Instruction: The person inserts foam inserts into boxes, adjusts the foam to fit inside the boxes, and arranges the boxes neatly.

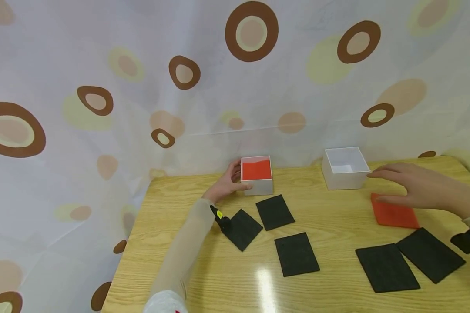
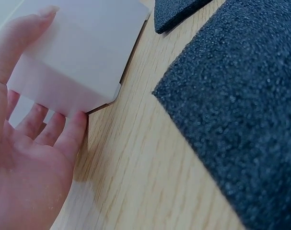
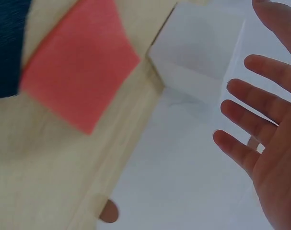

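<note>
On the left of the table, my left hand (image 1: 228,182) grips a white open-topped box (image 1: 259,188) by its left side, with the thumb on the front face. A red square sheet (image 1: 256,170) lies inside that box. The left wrist view shows the thumb and fingertips on two faces of the box (image 2: 87,48). Over at the right, my right hand (image 1: 423,184) hovers with fingers spread and holds nothing. Its fingertips are close to a second white box (image 1: 346,180), whose bare inside shows. Partly under this hand lies a red foam square (image 1: 395,215).
Several black foam squares lie on the wooden table (image 1: 329,287). Three are left of centre, one of them (image 1: 297,254) nearest the front. Two more (image 1: 387,267) touch or overlap at the right. A patterned sheet (image 1: 219,108) hangs behind the table.
</note>
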`<state>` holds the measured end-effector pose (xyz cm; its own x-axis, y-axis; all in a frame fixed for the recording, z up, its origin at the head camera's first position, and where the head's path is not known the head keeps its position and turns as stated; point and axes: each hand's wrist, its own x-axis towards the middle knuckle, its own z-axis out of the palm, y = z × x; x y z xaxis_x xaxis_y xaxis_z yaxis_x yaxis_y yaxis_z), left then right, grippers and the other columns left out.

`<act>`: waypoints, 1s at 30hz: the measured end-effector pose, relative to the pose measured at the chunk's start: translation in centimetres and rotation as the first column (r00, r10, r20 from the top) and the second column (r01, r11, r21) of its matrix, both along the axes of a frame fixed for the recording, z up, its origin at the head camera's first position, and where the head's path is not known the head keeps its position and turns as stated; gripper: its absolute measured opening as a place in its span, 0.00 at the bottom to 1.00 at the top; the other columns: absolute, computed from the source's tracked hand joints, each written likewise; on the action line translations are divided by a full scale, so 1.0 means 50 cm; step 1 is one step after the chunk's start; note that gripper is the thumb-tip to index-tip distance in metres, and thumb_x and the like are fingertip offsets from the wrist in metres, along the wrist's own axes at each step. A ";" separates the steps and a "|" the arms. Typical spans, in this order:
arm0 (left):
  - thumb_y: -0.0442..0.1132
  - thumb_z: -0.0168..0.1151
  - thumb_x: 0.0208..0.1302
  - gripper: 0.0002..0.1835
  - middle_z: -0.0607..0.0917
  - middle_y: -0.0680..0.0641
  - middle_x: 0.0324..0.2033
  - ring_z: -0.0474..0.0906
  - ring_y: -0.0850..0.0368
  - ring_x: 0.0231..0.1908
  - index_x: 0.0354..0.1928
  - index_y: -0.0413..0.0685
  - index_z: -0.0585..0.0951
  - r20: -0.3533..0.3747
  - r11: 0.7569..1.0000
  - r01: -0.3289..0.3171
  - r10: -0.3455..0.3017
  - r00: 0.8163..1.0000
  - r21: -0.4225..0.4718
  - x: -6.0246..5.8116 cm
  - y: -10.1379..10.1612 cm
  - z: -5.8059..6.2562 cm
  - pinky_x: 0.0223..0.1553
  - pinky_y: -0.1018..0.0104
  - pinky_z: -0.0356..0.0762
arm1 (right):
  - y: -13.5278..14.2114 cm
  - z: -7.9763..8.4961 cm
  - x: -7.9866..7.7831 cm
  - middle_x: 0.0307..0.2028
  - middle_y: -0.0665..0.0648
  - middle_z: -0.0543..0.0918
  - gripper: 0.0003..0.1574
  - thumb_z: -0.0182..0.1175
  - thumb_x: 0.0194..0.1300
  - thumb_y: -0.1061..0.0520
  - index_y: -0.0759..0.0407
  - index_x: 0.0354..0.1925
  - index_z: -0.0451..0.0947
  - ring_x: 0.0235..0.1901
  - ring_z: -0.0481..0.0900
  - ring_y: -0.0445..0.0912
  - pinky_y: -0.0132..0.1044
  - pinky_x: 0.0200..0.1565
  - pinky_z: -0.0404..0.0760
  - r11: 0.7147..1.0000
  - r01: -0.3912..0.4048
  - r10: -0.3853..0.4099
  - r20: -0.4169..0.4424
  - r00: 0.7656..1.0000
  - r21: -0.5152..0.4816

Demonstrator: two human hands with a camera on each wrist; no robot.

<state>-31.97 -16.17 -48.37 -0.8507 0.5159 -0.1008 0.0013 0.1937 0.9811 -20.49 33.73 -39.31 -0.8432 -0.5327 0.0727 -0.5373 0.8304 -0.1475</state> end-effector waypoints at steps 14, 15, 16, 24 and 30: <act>0.30 0.69 0.67 0.53 0.57 0.47 0.79 0.54 0.49 0.79 0.83 0.55 0.44 0.014 1.000 -0.008 0.008 1.000 0.000 0.007 -0.001 0.004 0.77 0.53 0.57 | 0.096 -0.085 0.036 0.58 0.72 0.80 0.47 0.79 0.54 0.37 0.67 0.60 0.80 0.57 0.76 0.70 0.70 0.53 0.78 0.991 0.126 -0.131 0.106 0.986 0.054; 0.30 0.69 0.67 0.53 0.58 0.47 0.79 0.54 0.49 0.79 0.83 0.55 0.44 0.016 1.000 -0.009 0.009 1.000 -0.001 0.007 0.000 0.003 0.77 0.53 0.57 | 0.102 -0.091 0.038 0.57 0.72 0.80 0.49 0.79 0.54 0.36 0.68 0.60 0.80 0.56 0.76 0.71 0.70 0.52 0.78 0.990 0.131 -0.136 0.112 0.984 0.054; 0.30 0.69 0.67 0.53 0.57 0.47 0.79 0.54 0.49 0.79 0.83 0.55 0.44 0.015 1.000 -0.009 0.009 1.000 0.001 0.007 0.000 0.002 0.77 0.53 0.57 | 0.106 -0.097 0.040 0.57 0.72 0.80 0.50 0.79 0.53 0.36 0.68 0.61 0.79 0.56 0.77 0.71 0.70 0.52 0.78 0.989 0.138 -0.143 0.116 0.983 0.051; 0.29 0.68 0.68 0.52 0.59 0.47 0.79 0.55 0.50 0.79 0.83 0.55 0.45 0.004 1.000 -0.002 0.002 1.000 -0.004 0.005 0.001 0.004 0.77 0.54 0.57 | 0.135 -0.130 0.044 0.57 0.76 0.78 0.58 0.80 0.50 0.34 0.74 0.62 0.75 0.55 0.77 0.72 0.70 0.52 0.78 0.986 0.160 -0.166 0.150 0.975 0.057; 0.29 0.68 0.68 0.52 0.59 0.46 0.78 0.56 0.48 0.78 0.83 0.55 0.45 0.000 1.000 -0.003 0.003 1.000 0.002 0.004 0.001 0.003 0.77 0.52 0.58 | 0.143 -0.155 0.045 0.57 0.75 0.79 0.59 0.82 0.47 0.36 0.75 0.61 0.75 0.54 0.78 0.72 0.68 0.50 0.79 0.994 0.109 -0.112 0.106 0.988 0.034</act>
<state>-31.77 -16.13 -48.23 -0.8520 0.5139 -0.1000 0.0005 0.1918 0.9814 -18.25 40.90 -47.08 -0.8989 -0.4368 -0.0347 -0.4248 0.8881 -0.1754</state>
